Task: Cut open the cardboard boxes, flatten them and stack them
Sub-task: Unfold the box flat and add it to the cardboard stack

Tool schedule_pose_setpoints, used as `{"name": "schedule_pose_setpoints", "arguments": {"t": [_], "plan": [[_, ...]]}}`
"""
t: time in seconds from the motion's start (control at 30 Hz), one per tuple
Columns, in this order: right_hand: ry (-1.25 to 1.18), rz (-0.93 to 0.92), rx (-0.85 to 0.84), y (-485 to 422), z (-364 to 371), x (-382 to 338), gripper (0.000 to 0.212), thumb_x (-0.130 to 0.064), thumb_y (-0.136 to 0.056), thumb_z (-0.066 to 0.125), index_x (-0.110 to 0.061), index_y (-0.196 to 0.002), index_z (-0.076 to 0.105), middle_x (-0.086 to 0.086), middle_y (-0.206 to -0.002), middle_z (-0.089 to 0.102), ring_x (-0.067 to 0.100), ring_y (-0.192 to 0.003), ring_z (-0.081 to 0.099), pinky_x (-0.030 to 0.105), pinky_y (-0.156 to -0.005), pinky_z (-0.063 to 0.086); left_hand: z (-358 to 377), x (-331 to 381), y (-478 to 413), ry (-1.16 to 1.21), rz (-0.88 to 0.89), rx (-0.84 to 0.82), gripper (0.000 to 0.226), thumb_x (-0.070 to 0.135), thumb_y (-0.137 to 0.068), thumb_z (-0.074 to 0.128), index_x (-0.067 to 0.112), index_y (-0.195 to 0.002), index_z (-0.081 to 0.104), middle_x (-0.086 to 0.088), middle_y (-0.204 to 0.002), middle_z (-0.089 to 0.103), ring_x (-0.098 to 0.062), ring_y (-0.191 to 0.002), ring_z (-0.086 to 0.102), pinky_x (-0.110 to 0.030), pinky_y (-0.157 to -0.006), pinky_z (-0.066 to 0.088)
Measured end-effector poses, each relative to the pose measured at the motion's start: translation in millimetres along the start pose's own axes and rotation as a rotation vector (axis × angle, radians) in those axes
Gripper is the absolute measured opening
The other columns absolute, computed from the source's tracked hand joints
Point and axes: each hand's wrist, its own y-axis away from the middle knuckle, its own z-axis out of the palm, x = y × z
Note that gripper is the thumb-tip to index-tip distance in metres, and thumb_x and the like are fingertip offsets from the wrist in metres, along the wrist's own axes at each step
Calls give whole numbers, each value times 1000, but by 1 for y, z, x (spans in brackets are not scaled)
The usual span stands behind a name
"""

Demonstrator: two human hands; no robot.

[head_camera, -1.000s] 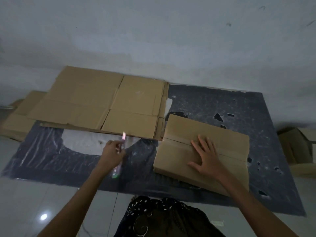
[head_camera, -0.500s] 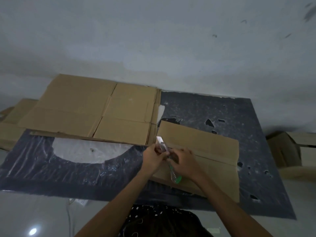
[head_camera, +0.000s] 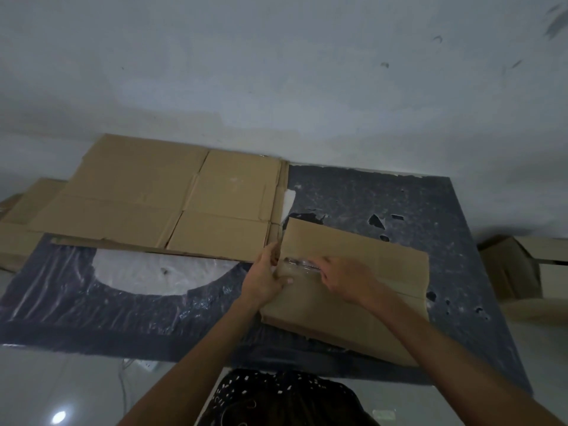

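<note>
Grips left end of box (head_camera: 353, 244) with left hand (head_camera: 264, 278), on right half of mat (head_camera: 399, 204). Holds cutter (head_camera: 299, 262) along its top seam in curled right hand (head_camera: 344, 276).

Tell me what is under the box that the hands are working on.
The box lies on a dark, torn mat that shows around its edges. Anything directly beneath is hidden by the cardboard.

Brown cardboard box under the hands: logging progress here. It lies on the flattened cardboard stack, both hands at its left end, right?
No. The head view shows the brown cardboard box on the dark speckled mat, right of the flattened cardboard stack, not on it. Left hand and right hand are at its left end.
</note>
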Motion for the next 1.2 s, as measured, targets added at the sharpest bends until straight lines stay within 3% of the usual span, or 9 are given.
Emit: {"name": "schedule_pose_setpoints", "arguments": {"t": [0.13,0.27,0.37,0.57,0.67,0.77,0.87,1.07,1.2], "plan": [[64,-57,0,-7,4,-8,52,-16,-103,28,-30,-152,21,11,-129,53,25,-97,53,30,-70,33,-8,-3,-7,-51,67,-130,98,22,-77,79,30,-152,17,-5,-133,42,-22,-116,49,-37,-101,43],[205,-85,26,-7,-1,-14,54,-17,-104,26,-38,-152,15,6,-121,55,26,-95,55,28,-54,26,-13,-7,-12,-52,66,-215,93,25,-78,79,29,-151,22,-2,-119,39,-19,-113,47,-34,-103,41],[264,-81,79,-8,2,-15,56,-16,-103,28,-40,-152,15,5,-112,57,23,-83,52,32,-61,36,-14,-10,-15,-59,81,-226,93,25,-77,80,28,-151,24,-2,-116,38,-13,-105,43,-31,-102,39],[277,-99,91,-12,5,-14,58,-14,-103,28,-40,-152,12,8,-114,56,26,-94,57,35,-68,44,-13,-14,-19,-38,104,-226,93,26,-76,81,26,-150,26,-4,-119,40,-13,-105,44,-29,-99,40],[314,-146,181,-9,0,-19,57,-15,-99,45,-37,-149,28,9,-104,61,26,-86,61,32,-60,37,-14,-14,-20,-46,99,-228,93,26,-75,81,28,-150,26,-2,-116,40,-13,-104,44,-27,-95,40],[394,-209,356,-5,-1,-24,66,-14,-49,92,-31,-109,73,1,-52,55,19,-37,48,22,-42,20,-15,-14,-22,-78,101,-240,93,28,-75,82,30,-149,26,0,-108,41,-15,-96,45,-28,-87,43],[363,-187,343,-4,0,-23,66,-15,-33,94,-31,-95,78,-3,-42,50,16,-29,42,19,-43,16,-16,-11,-22,-87,89,-250,92,28,-75,81,31,-148,25,2,-104,41,-15,-93,45,-24,-81,39],[366,-171,330,0,3,-24,61,-14,-40,93,-30,-97,77,-1,-49,56,17,-34,48,20,-41,19,-16,-8,-20,-100,58,-252,92,26,-76,81,32,-149,24,-3,-105,42,-13,-88,45,-24,-81,40],[358,-151,281,5,4,-23,54,-14,-80,73,-29,-131,59,10,-87,68,30,-71,64,32,-56,44,-18,-2,-18,-145,39,-256,94,29,-76,80,34,-150,22,-8,-116,44,-22,-103,50,-34,-94,45]]}}
